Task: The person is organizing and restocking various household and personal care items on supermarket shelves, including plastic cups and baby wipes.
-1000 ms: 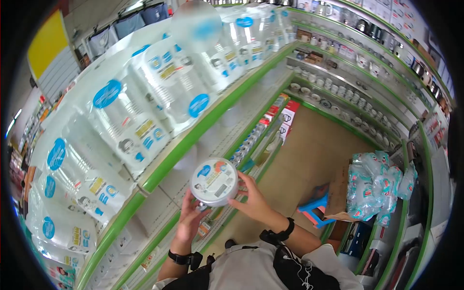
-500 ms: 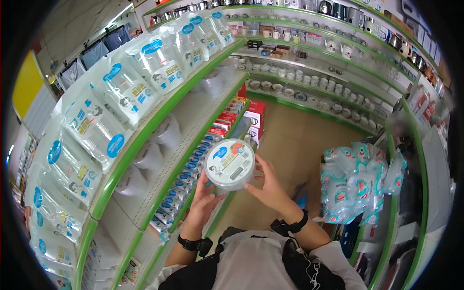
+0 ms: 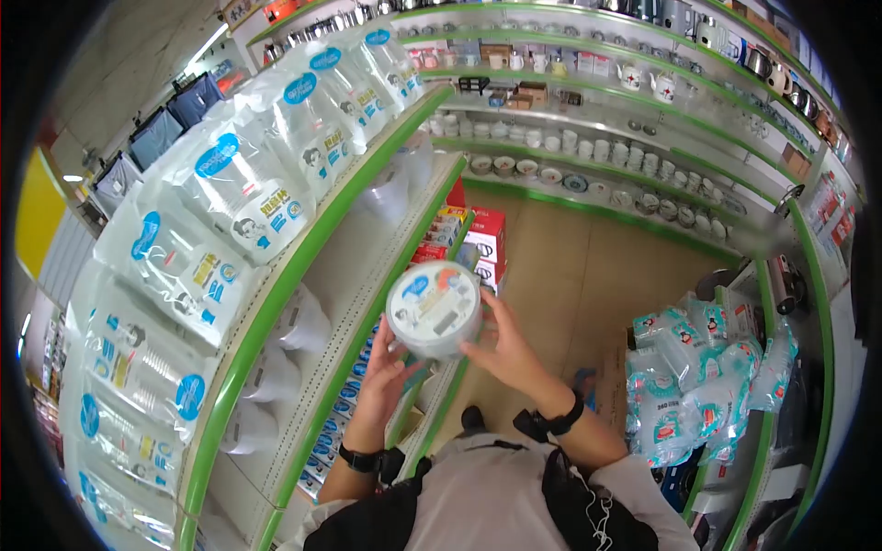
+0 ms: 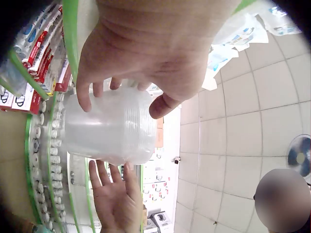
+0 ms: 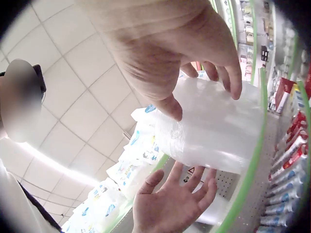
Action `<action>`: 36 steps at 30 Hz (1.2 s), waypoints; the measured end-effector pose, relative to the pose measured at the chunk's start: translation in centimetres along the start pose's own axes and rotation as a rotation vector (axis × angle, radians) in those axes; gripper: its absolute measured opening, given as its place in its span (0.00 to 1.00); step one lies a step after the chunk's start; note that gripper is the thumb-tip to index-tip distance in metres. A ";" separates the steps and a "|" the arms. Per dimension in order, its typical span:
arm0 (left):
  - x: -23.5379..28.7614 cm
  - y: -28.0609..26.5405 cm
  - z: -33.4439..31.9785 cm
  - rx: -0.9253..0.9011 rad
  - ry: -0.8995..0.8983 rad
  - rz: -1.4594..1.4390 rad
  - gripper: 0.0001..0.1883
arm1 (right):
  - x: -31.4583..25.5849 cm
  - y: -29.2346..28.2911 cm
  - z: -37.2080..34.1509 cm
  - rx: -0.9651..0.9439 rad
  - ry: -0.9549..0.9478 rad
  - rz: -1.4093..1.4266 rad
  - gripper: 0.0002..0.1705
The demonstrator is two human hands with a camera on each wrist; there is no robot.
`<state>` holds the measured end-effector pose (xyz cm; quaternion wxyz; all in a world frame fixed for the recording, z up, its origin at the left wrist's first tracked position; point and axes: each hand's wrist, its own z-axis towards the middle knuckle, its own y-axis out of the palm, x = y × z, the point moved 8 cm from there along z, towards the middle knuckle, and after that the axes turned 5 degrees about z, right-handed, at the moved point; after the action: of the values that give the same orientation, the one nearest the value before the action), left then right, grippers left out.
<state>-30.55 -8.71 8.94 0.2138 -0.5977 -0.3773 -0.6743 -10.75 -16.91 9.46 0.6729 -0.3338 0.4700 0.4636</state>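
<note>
A wrapped stack of round clear plastic food containers [image 3: 432, 312] is held up in front of the body, its round white label facing upward. My left hand [image 3: 381, 381] grips it low on the left side, with thumb and fingers spread round the wall in the left wrist view. On the opposite side my right hand [image 3: 507, 349] holds it. The right wrist view shows the right thumb [image 5: 170, 108] and fingers [image 5: 233, 82] curved over the cloudy side wall, and the left palm [image 5: 172, 206] facing up below it.
Bagged plastic cups [image 3: 243, 197] line the green-edged top shelf on the left, with white tubs [image 3: 303, 317] beneath. Red boxes [image 3: 487, 241] stand at that shelf's end. Blue-printed packs [image 3: 684, 386] are piled at right. Shelves of bowls [image 3: 551, 174] run across the back.
The head view has swung, showing more of the back shelves. Both hands keep hold of the container stack, which is raised from its place a second ago and tilted slightly.
</note>
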 end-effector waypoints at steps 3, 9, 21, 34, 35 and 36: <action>2.0 -2.1 5.4 0.006 0.041 0.021 0.54 | 0.6 0.6 6.0 -0.009 -0.011 -0.035 0.53; 3.6 -7.4 11.9 0.068 0.120 0.094 0.52 | 2.7 4.3 14.6 -0.064 -0.005 -0.040 0.54; 2.1 -17.5 17.0 0.538 0.163 -0.224 0.36 | 10.9 13.4 29.1 -0.331 -0.097 0.047 0.53; 2.4 -22.0 24.0 0.713 0.354 0.974 0.25 | 19.1 20.1 38.2 -0.522 -0.177 -0.095 0.35; 2.7 -22.1 24.7 0.729 0.356 0.979 0.25 | 20.4 21.0 39.3 -0.535 -0.185 -0.088 0.35; 2.0 -22.9 25.6 0.635 0.384 0.345 0.26 | 21.1 22.0 40.2 -0.586 -0.232 -0.012 0.37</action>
<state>-31.30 25.48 5.09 0.5643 -0.4197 -0.4141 -0.5779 -15.69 32.85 2.72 0.6000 -0.4612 0.2347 0.6101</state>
